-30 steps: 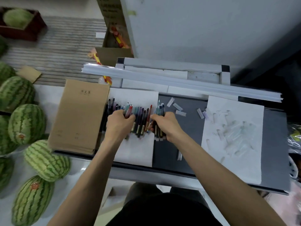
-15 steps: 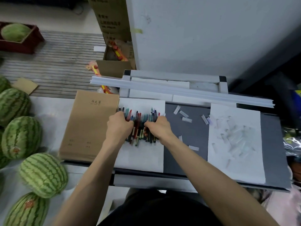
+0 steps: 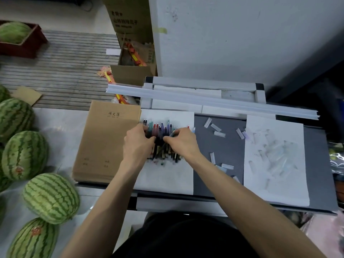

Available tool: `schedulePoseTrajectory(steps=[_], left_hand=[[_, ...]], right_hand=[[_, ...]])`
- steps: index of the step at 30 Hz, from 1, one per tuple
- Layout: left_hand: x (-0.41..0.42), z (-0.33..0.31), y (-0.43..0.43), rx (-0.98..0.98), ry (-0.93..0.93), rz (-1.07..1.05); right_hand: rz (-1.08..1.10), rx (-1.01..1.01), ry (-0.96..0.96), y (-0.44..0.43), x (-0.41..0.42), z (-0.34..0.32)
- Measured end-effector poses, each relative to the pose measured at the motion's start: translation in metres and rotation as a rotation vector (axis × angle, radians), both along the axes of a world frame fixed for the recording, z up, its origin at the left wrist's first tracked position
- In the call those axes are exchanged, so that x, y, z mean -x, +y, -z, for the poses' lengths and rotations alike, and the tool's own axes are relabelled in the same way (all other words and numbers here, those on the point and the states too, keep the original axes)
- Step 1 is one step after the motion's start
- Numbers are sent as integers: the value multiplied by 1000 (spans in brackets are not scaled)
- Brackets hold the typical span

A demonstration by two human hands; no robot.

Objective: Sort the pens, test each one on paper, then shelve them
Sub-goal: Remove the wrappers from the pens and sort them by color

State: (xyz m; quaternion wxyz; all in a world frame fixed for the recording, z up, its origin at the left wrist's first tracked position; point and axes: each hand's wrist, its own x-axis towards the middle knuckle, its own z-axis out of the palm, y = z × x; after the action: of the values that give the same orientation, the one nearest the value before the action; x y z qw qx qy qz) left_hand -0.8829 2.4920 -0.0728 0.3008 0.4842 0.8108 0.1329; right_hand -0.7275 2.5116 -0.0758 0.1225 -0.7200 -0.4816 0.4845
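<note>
Left hand (image 3: 138,144) and right hand (image 3: 183,143) lie close together, knuckles up, fingers (image 3: 168,139) curled toward each other.

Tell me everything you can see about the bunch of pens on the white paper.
The pens are slim, plastic-looking sticks in red, teal, purple, blue and black, bunched side by side, one lying slantwise across the rest. They lie flat on the left white sheet, coloured ends pointing away from the person. The left hand and right hand grip the bunch from either side.

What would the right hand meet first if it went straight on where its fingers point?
The right hand holds the bunch of pens now, so those first; just beyond, probably the left hand facing it.
</note>
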Motion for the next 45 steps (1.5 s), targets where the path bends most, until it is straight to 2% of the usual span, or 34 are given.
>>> schedulePoseTrajectory(steps=[8,13,17,23,33,40,45], left_hand=[[0,1,-11,-106,33,49],[-7,-1,-31,-229,13,115],[-12,5,-40,-154,22,171],[-16,5,-34,-158,1,80],[-20,3,-22,-147,-51,63],[-17,-6,-32,-73,22,182],[-35,-26,-47,-38,95,319]], right_hand=[[49,-82,26,-4,-18,0],[33,-177,-63,-15,-30,8],[-2,-220,-196,-25,-43,12],[-149,-282,-304,-27,-44,23],[-154,-312,-238,-31,-47,27],[-388,-296,-335,-36,-61,12],[-524,-381,-427,-50,-88,-5]])
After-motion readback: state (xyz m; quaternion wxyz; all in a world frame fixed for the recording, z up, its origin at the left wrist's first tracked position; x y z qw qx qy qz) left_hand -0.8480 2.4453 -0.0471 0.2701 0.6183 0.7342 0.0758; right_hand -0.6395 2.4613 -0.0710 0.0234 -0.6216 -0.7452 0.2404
